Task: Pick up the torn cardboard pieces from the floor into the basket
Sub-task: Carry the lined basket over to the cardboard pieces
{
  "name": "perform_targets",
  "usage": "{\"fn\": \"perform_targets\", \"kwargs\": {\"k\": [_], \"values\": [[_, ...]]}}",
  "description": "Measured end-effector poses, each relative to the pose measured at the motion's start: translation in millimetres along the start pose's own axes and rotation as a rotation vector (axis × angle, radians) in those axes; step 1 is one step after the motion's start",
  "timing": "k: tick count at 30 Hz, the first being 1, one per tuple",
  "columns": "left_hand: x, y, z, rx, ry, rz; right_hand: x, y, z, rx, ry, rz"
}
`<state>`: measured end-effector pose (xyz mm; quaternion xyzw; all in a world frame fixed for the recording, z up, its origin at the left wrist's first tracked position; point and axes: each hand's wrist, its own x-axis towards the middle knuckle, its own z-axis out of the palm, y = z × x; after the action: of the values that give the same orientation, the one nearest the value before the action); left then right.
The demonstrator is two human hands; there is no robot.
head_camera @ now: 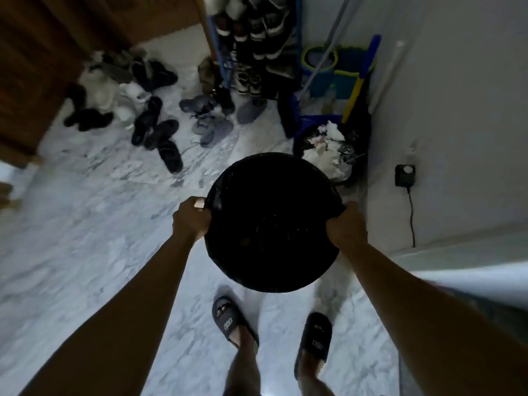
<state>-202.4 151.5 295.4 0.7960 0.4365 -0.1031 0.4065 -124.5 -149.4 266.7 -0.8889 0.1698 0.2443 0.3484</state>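
Evidently the carrying step: left hand [192, 216] and right hand [346, 225] each clutch the rim of the basket [271, 284], held above the floor [100, 224], which next probably needs setting beside the blurred tan scraps [6, 195], likely cardboard, far left

The basket [271, 224] is matt black, seemingly plastic mesh. Under it, the floor [85, 224] is smooth, glossy white-grey marble. Up and left of the basket stands a brown wooden door [37, 67].
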Motion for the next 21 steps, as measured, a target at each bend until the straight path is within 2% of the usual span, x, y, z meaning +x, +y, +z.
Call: {"fn": "perform_targets", "kwargs": {"k": [3,8,12,16,21], "values": [[-44,-41,-82,-0.134,0.095,-0.080,-49,-57,6,-0.039,-0.082,-0.169],[-107,-151,-202,-0.475,0.232,-0.244,-150,-148,51,-0.209,-0.179,-0.417],[-196,-226,-287,-0.708,0.349,-0.324,-247,-202,125,-0.326,-0.224,-0.596],[-263,-340,-353,-0.804,0.531,-0.398,-354,-235,214,-0.401,-0.314,-0.786],[-334,-451,-407,-0.855,0.724,-0.532,-474,-247,322,-0.470,-0.477,-0.917]]}}
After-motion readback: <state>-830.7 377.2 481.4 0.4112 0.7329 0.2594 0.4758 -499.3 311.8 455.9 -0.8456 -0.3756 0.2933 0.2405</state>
